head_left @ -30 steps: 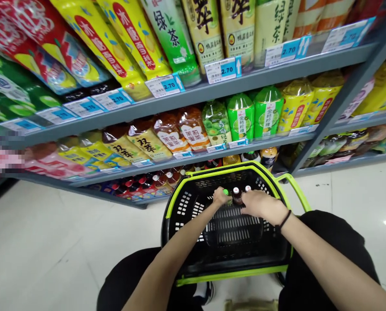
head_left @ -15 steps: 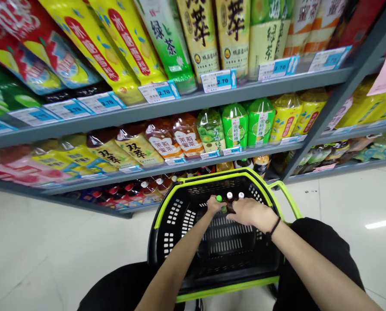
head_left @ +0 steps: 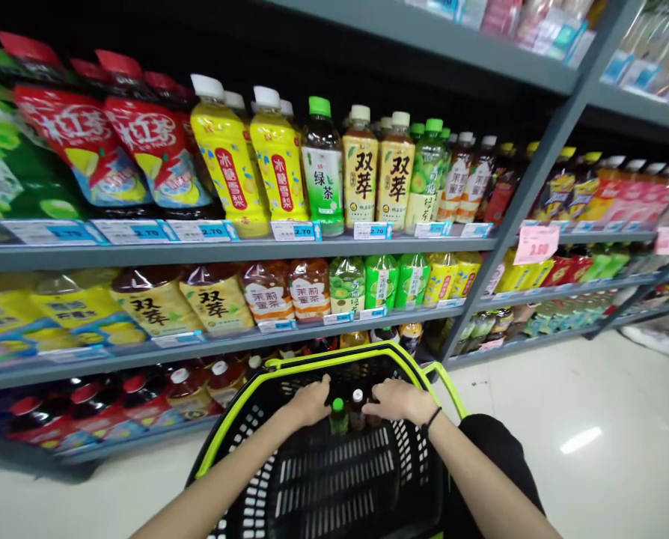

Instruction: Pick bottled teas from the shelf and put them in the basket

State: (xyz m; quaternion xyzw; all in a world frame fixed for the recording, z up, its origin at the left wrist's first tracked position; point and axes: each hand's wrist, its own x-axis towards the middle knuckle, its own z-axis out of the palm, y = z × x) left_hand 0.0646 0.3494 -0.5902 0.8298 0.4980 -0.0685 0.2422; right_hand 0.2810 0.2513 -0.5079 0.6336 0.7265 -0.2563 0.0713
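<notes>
Inside a black shopping basket [head_left: 306,516] with a lime-green rim, a few drink bottles stand upright at the far end. One is a green-capped bottle [head_left: 338,418]; beside it is a dark bottle with a white cap [head_left: 358,410]. My left hand [head_left: 310,402] is just left of the green-capped bottle, fingers apart, not gripping it. Over another dark bottle [head_left: 373,416] reaches my right hand [head_left: 399,400], its fingers stretched toward the white cap. That bottle's cap is hidden under the hand.
Shelves of bottled drinks rise in front, their grey edges [head_left: 245,257] lined with price tags. A green-capped tea bottle [head_left: 322,172] stands among them on the upper row. The basket's green handle [head_left: 445,385] sticks out at right. Pale tiled floor [head_left: 609,404] stretches right.
The view has tilted up, showing more of the shelves. My left hand has let go of the green-capped bottle and moved left. My right hand now covers the right bottle's cap.
</notes>
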